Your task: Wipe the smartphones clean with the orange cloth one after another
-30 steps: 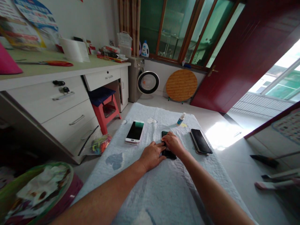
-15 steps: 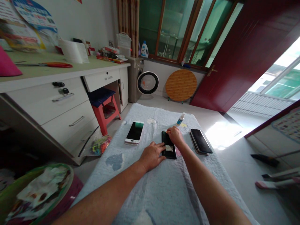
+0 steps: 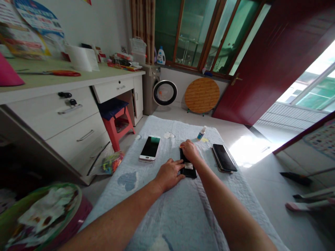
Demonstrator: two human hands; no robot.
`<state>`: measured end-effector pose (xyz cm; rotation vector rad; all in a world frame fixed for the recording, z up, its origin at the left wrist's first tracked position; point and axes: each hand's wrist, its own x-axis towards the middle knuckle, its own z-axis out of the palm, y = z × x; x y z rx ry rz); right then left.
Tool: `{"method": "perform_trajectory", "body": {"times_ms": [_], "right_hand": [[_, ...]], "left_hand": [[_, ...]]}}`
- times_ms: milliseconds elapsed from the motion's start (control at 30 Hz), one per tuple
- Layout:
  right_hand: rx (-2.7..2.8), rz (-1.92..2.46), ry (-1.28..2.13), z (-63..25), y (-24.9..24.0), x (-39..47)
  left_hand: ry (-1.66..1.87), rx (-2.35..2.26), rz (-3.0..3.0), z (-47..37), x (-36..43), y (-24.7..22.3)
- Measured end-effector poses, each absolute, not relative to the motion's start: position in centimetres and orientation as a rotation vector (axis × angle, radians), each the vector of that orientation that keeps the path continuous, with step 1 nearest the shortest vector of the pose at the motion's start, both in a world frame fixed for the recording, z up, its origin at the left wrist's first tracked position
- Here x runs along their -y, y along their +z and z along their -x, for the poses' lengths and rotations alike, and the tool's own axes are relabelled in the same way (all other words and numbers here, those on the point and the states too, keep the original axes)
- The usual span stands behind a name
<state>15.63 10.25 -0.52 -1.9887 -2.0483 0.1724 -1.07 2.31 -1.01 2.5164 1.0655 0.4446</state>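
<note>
A black phone lies on the blue patterned cloth, a pale label on its upward face. My left hand steadies it from the left, fingers extended onto its edge and thumb near its lower corner. Over the phone's upper end is my right hand, fingers pinched on a small orange thing that is mostly hidden. A white phone with a dark screen rests to the left. On the right, another dark phone lies on top of a lighter one. Beyond my right hand stands a small spray bottle.
The blue cloth covers the low table. Left are a desk with drawers, a red stool and a bin of waste. Behind stand a washing machine with its door swung out and a round wooden tabletop.
My right hand has shifted slightly left and forward across the phone's upper end, covering more of it. My left hand and the other phones stay in place.
</note>
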Motion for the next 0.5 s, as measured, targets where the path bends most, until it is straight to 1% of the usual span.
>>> {"method": "perform_trajectory", "body": {"times_ms": [333,500], "right_hand": [[1.964,2.067,0.106,-20.4,-0.8,-9.3],[1.977,2.017,0.099,-19.7,-0.7,-8.3]], "left_hand": [[0.483,-1.041,-2.496,1.0,-2.3,-1.1],[0.492,-1.037,-2.501,1.0,-2.4,-1.2]]}}
